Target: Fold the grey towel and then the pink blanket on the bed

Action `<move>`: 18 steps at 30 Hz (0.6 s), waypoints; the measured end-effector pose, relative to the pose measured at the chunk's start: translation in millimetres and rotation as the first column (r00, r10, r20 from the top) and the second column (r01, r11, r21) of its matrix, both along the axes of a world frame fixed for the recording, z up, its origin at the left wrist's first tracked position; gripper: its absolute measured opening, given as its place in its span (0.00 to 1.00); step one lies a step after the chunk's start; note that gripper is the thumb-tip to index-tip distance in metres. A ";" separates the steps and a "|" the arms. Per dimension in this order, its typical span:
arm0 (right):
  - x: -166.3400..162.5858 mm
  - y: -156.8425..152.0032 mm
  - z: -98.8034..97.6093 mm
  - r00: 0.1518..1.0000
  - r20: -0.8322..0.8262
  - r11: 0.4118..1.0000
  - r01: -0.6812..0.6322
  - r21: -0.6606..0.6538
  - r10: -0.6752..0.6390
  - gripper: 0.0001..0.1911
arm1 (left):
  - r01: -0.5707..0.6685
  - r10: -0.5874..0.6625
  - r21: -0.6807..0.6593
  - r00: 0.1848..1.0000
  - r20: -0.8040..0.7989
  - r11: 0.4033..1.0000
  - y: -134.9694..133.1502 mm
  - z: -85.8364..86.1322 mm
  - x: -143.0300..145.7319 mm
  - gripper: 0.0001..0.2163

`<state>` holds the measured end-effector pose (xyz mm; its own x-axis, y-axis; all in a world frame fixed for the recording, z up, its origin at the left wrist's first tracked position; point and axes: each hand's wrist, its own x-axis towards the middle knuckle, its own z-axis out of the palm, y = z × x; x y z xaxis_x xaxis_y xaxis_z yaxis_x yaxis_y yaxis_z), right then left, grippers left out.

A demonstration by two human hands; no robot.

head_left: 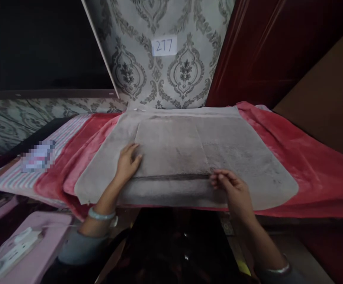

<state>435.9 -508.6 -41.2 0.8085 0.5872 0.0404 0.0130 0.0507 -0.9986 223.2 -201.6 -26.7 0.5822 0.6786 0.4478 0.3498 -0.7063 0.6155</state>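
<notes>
A large grey plush cloth (254, 173) with rounded front corners is spread over the table. On it lies a smaller grey, roughly rectangular cloth (171, 150), its front edge marked by a dark line. My left hand (128, 159) rests at the left side of this smaller cloth, thumb and fingers apart. At its front right corner, my right hand (232, 189) has thumb and fingers pinched together on the cloth's edge. The fingertips partly cover the spot they grip.
Red plush blankets (298, 157) lie beneath the grey cloth on both sides. A striped cloth (14, 177) carries a blurred-out item at left. A dark screen (41, 47) stands behind. Lower left, a power strip (17, 252) sits on a pink surface (51, 225).
</notes>
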 end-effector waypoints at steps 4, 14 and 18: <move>23.8 17.1 -9.2 0.927 0.366 0.993 0.107 -0.059 -0.078 0.23 | -0.032 0.178 -0.461 0.944 0.278 0.887 -24.6 -16.0 -37.7 0.27; 48.2 40.2 -18.1 0.941 0.330 0.960 0.028 -0.279 0.069 0.36 | 0.112 0.311 -0.808 0.886 0.345 0.578 -34.1 -1.0 -34.1 0.36; 51.1 46.5 -11.5 0.954 0.240 0.950 -0.105 -0.293 0.179 0.39 | 0.032 0.272 -0.706 0.910 0.313 0.707 -35.6 -7.7 -23.9 0.34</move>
